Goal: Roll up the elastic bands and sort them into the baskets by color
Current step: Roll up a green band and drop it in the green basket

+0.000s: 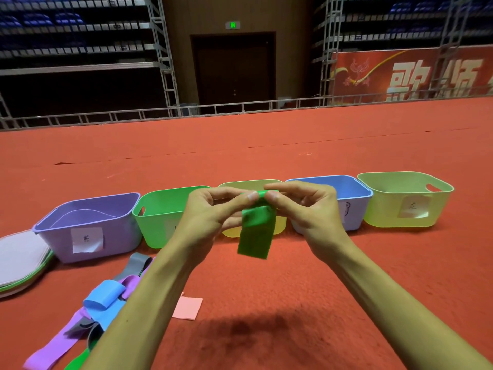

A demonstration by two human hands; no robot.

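Note:
A green elastic band (256, 231) hangs in the air in front of the baskets. My left hand (210, 212) and my right hand (306, 206) both pinch its folded top end between thumb and fingers. Behind them stands a row of baskets: purple (88, 222), green (157, 212), yellow (280, 228) mostly hidden by my hands, blue (354, 198) and pale lime (405, 201). Loose bands lie on the carpet at the lower left: a blue band (106, 295), a purple band (53, 345) and a grey band (136, 265).
The baskets sit on a red carpet (293, 303). A pink paper note (187, 307) lies near my left forearm. A stack of flat round pads (21, 260) sits at the far left. A metal rail (240, 108) borders the carpet at the back.

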